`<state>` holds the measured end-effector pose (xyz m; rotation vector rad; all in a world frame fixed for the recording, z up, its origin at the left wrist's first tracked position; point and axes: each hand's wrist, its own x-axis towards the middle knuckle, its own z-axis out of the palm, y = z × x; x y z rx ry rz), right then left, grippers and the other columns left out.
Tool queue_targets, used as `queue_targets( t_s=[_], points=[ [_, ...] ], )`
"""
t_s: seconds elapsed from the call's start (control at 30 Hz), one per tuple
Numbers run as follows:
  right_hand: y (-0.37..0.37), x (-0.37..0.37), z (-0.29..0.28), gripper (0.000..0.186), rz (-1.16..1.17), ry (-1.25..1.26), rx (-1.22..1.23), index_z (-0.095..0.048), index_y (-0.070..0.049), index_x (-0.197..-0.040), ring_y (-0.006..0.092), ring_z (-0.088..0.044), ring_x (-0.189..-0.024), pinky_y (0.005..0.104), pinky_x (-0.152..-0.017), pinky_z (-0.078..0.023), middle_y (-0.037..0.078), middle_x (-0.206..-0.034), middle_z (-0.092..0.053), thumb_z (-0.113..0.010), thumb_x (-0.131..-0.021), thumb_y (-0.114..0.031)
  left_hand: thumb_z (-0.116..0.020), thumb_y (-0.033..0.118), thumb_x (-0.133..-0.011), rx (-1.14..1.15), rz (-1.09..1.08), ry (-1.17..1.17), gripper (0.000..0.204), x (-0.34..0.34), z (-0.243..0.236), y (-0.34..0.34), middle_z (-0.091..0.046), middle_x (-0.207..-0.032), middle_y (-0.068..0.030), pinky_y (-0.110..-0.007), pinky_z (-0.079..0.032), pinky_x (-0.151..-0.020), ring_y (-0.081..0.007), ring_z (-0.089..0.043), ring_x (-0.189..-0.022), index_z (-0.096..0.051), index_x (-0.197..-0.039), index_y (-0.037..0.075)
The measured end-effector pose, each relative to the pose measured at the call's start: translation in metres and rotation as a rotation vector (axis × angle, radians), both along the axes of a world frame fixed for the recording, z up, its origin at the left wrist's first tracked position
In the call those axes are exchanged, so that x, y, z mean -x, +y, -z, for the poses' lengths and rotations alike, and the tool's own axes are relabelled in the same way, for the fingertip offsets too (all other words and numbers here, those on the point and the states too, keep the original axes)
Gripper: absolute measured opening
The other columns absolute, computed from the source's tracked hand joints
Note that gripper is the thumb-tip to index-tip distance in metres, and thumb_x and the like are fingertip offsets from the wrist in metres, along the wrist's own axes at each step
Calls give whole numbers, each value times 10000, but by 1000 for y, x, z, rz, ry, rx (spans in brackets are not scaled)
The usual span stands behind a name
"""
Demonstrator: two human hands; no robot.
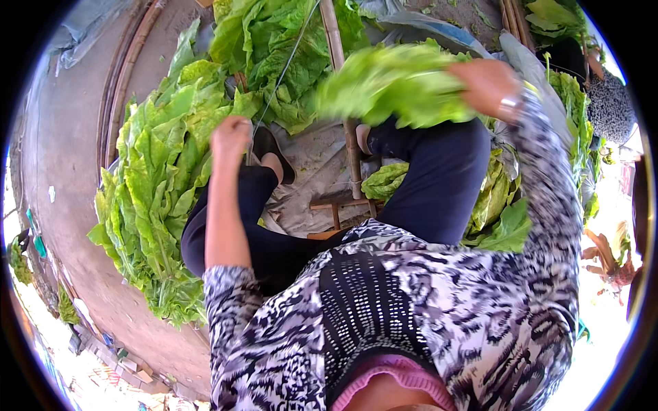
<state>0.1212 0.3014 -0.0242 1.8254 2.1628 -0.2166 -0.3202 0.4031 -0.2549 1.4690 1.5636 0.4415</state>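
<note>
Head view, read from left to right. At far left, long brown poles (112, 89) lie on a grey-brown floor (72, 144). Next comes a large heap of broad yellow-green leaves (154, 171), piled against the outer side of the left leg. The left hand (232, 135) is raised above the left knee, its fingers drawn together; a thin cord (293, 55) slants down to the fingers' edge, but whether it is pinched between them cannot be told. Beneath the cord, toward the upper edge, lies a second mass of green leaves (271, 41), and below this a dark shoe (277, 156) rests on a crumpled grey sheet (308, 164). A bamboo pole (332, 31) runs between the legs, from the upper edge down toward a low wooden piece (336, 205). Right of the pole, above the right knee, is a bright green leaf bunch (391, 85), blurred, with the right hand (488, 88), also blurred, clamped on its right end. A silver-coloured band (508, 108) encircles the right wrist. Beyond the right thigh, further loose leaves (504, 226) lie beside the patterned right sleeve (548, 185).
</note>
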Motion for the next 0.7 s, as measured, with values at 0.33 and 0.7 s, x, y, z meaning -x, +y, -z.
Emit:
queue_targets(
  t_s=[0.33,0.7],
  points=[
    [-209,-153,-35,695,777,-313,210,-477,-57,-1251,337,-532,-1098,387,-918,-428,193,-1158,-565,-765,-647,-247,-674,274,-717,436,301,103,556,-136,171,-149,-623,-1031,-189,-354,-472,-834,-283,-596,-988,-532,-1182,3],
    [102,25,210,757,550,786,238,-443,48,-1268,253,-621,-861,352,-757,-489,192,-1036,-621,-663,-754,-461,-712,321,-706,749,716,-28,618,-136,136,-186,-648,-943,-185,-323,-468,-824,-258,-623,-904,-522,-1178,-29]
  ],
)
